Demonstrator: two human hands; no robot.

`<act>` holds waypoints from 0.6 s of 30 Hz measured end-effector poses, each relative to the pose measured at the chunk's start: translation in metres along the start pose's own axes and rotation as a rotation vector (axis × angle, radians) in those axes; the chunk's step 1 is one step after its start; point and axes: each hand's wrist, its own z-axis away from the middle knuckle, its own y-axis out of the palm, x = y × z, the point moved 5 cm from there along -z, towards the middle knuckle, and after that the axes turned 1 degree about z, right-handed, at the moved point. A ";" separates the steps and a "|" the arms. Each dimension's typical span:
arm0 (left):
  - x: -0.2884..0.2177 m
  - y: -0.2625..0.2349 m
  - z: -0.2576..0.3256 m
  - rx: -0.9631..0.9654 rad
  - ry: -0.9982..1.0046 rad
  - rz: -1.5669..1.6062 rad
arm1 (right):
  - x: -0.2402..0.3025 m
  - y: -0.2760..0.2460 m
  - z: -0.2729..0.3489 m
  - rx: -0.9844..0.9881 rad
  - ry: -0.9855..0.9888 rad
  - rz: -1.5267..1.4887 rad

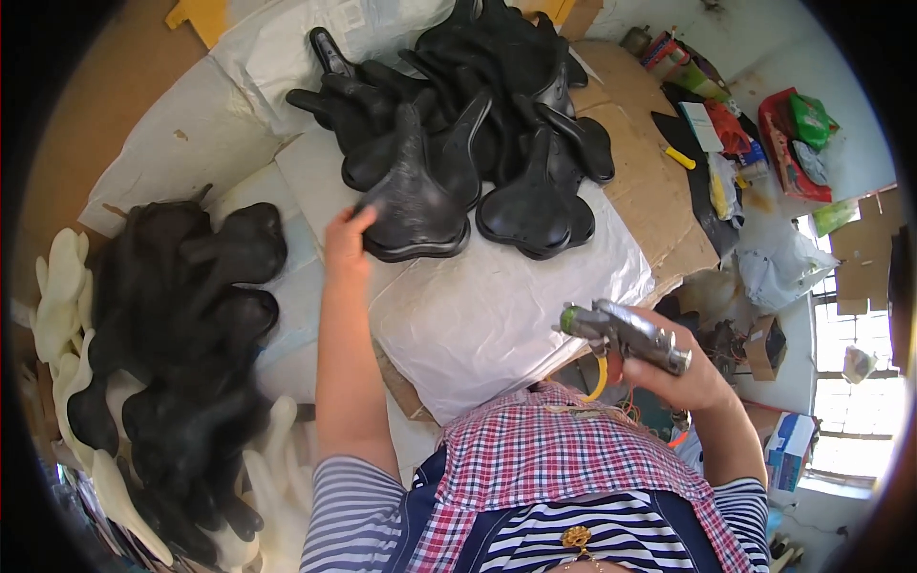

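Spray gun (626,334), metal, is sitting gripped in the right hand (673,372) near the chest, nozzle aiming left over the white sheet (497,306), likely kept ready. Farther out, left hand (346,239) is grasping the nearest black saddle (420,205), pulling it from the saddle heap (478,105) behind.

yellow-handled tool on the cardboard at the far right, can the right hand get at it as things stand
Probably not right away: the right hand is shut on a metal spray gun, and the yellow-handled tool lies far off on the cardboard, though nothing blocks the path.
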 end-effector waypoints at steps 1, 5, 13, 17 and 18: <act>-0.024 -0.006 0.002 0.014 0.049 -0.006 | 0.001 -0.004 -0.004 -0.045 -0.001 -0.061; -0.100 -0.057 0.018 -0.041 0.252 0.315 | 0.037 -0.019 -0.011 -0.320 -0.187 -0.120; -0.018 -0.075 -0.020 0.062 -0.058 0.578 | 0.003 -0.009 -0.002 -0.094 -0.032 -0.099; 0.041 -0.031 -0.013 -0.024 -0.145 -0.170 | -0.002 -0.007 -0.006 -0.102 -0.044 -0.088; 0.037 -0.019 -0.008 -0.052 -0.174 -0.193 | -0.001 -0.010 -0.007 -0.104 -0.125 -0.089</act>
